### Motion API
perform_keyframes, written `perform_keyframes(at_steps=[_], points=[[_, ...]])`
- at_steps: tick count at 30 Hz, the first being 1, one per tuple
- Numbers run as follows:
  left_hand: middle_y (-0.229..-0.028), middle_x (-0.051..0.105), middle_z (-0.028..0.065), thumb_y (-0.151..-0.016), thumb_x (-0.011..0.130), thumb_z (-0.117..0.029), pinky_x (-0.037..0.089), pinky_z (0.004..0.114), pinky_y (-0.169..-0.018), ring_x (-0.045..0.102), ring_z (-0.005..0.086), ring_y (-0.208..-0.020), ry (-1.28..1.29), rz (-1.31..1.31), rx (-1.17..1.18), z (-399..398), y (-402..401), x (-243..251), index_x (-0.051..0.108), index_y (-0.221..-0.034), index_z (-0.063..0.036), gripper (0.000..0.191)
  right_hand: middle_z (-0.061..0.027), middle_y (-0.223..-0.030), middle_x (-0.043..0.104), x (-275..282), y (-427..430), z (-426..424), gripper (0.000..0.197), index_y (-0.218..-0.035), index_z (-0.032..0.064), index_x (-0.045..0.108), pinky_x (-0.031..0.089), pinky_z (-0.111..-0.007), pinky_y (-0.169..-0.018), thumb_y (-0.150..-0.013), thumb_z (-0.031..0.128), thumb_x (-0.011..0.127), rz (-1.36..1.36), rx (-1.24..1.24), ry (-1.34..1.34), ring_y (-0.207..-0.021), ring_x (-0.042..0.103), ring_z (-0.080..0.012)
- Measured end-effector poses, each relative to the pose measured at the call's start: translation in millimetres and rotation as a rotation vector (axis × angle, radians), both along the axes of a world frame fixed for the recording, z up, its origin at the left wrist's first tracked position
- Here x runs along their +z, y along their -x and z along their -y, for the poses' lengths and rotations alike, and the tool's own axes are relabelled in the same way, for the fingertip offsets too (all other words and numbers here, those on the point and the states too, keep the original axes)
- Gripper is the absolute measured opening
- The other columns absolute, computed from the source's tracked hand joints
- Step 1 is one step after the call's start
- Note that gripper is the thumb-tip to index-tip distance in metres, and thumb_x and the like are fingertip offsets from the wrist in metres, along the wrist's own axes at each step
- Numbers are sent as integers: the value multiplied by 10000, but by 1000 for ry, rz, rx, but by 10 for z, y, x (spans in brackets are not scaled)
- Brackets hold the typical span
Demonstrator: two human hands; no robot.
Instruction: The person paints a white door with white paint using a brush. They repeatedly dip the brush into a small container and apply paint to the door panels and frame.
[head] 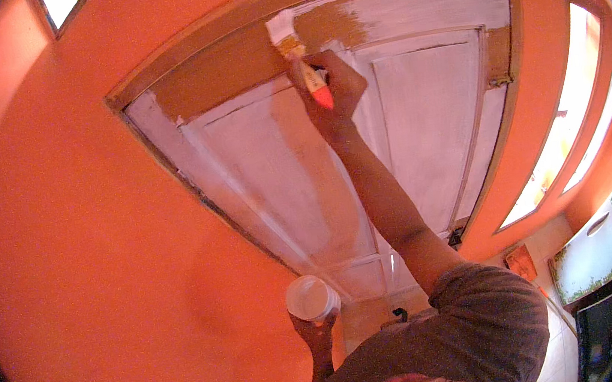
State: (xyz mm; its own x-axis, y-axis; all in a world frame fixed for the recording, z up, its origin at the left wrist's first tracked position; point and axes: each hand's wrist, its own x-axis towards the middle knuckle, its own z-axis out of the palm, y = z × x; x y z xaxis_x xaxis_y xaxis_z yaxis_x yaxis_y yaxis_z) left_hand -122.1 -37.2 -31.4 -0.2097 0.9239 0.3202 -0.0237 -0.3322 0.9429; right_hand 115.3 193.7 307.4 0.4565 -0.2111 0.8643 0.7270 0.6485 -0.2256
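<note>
My right hand [336, 83] is raised high and grips a paintbrush [314, 85] by its pale handle with a red tip. White paint coats the bristles, which touch the bare brown strip along the upper rail of a panelled door [428, 120]. Most of the door bears a whitish coat; brown wood shows on the top rail's left part and near the hinge at right. Lower down, my left hand [316, 328] holds a white plastic tub [311, 298] upright from below. Pale paint seems to be inside the tub.
An orange wall [121, 257] surrounds the brown door frame [198, 42]. Tall narrow windows [556, 123] are on the right. Beyond them stands a white refrigerator [591, 257] above a tiled floor [554, 358], beside a dark object [603, 335].
</note>
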Motion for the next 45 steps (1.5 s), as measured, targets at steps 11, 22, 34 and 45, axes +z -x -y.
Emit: perform_keyframes(at_steps=[11, 22, 34, 45], points=[[-1354, 571, 130, -648, 967, -153, 429, 463, -1103, 556, 294, -1269, 100, -93, 205, 105, 8, -99, 450, -1413, -26, 932, -120, -734, 723, 116, 1079, -341, 233, -874, 58, 723, 545, -344, -571, -844, 249, 853, 189, 237, 62, -660, 730, -245], [-1359, 574, 132, -660, 963, -172, 439, 470, -1104, 561, 295, -1269, -7, 139, -15, -154, -242, -113, 429, -1429, -33, 946, -66, -713, 710, 278, -291, 75, 233, -853, 46, 726, 527, -280, -600, -853, 232, 865, 53, 100, -13, -644, 658, -114], [-1321, 589, 147, -681, 961, -248, 465, 449, -1069, 583, 288, -1227, 72, -75, -362, -413, -909, 254, 451, -1383, -35, 894, -64, -725, 732, 257, -1728, 827, 204, -839, 54, 711, 544, -308, -599, -857, 197, 856, -52, -256, -58, -642, 685, -153], [-1320, 590, 140, -655, 974, -220, 467, 461, -1069, 577, 294, -1244, 99, -73, -145, -292, -542, 15, 463, -1369, -32, 898, -77, -794, 748, 237, -590, 385, 165, -909, 55, 737, 556, -290, -651, -838, 144, 855, 156, 62, 50, -717, 722, -149]])
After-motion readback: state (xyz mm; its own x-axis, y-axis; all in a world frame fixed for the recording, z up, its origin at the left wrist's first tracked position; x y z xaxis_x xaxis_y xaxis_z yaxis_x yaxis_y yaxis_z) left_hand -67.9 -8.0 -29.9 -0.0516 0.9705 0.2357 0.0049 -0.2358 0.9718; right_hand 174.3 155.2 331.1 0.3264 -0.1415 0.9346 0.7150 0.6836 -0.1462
